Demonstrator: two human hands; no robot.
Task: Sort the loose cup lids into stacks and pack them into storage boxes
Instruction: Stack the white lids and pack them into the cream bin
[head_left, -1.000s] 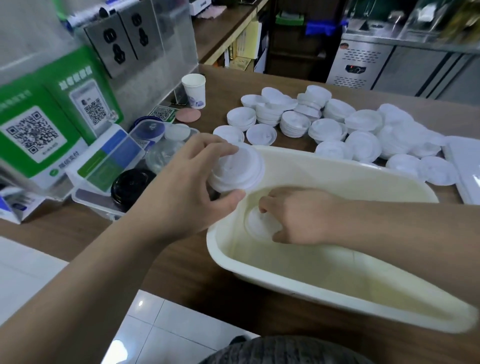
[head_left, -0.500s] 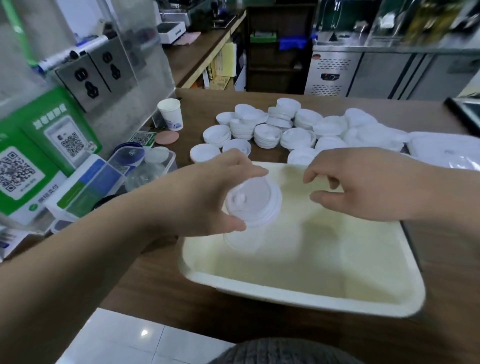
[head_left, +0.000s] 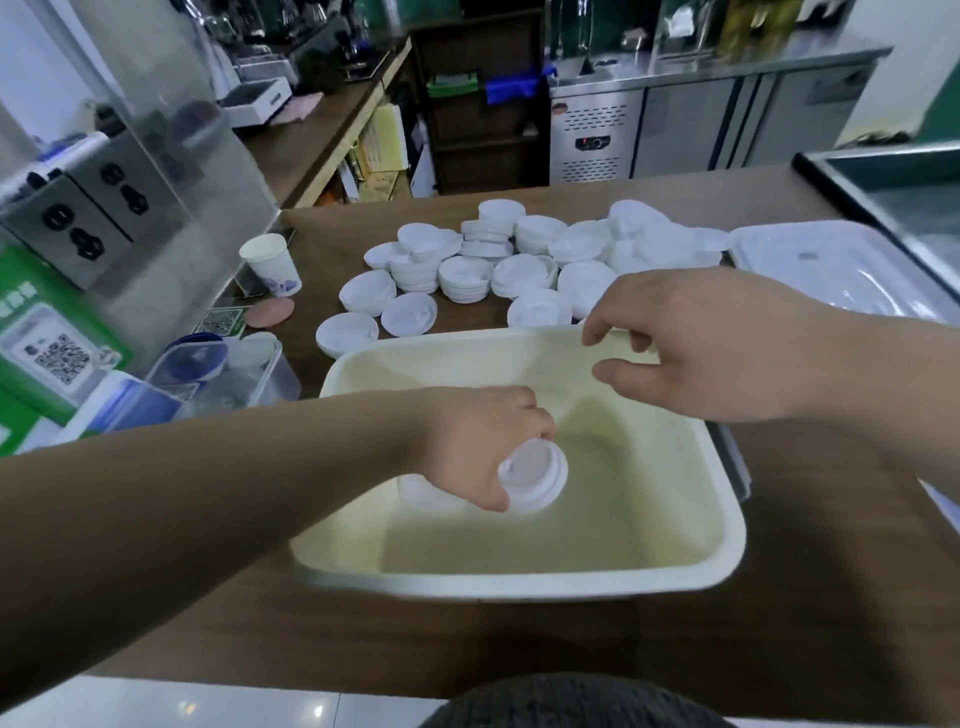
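A cream plastic storage box (head_left: 730, 540) sits on the brown counter in front of me. My left hand (head_left: 472, 447) is down inside the box and grips a short stack of white cup lids (head_left: 535, 480). Another white lid stack (head_left: 423, 493) lies on the box floor just left of it, partly hidden by my hand. My right hand (head_left: 696, 343) hovers over the box's far right rim with loosely curled fingers and holds nothing. Several stacks of white lids (head_left: 519, 260) are spread on the counter behind the box.
A paper cup (head_left: 271, 264) stands at the left by a clear screen with sockets. A clear container (head_left: 218, 374) and QR-code signs (head_left: 57, 358) crowd the left edge. A clear plastic lid or tray (head_left: 831, 270) lies at the right. Steel cabinets stand behind.
My left hand has gone down from above the box's rim into the box with the lid stack. My right hand has come up out of the box and now hovers over its far rim.
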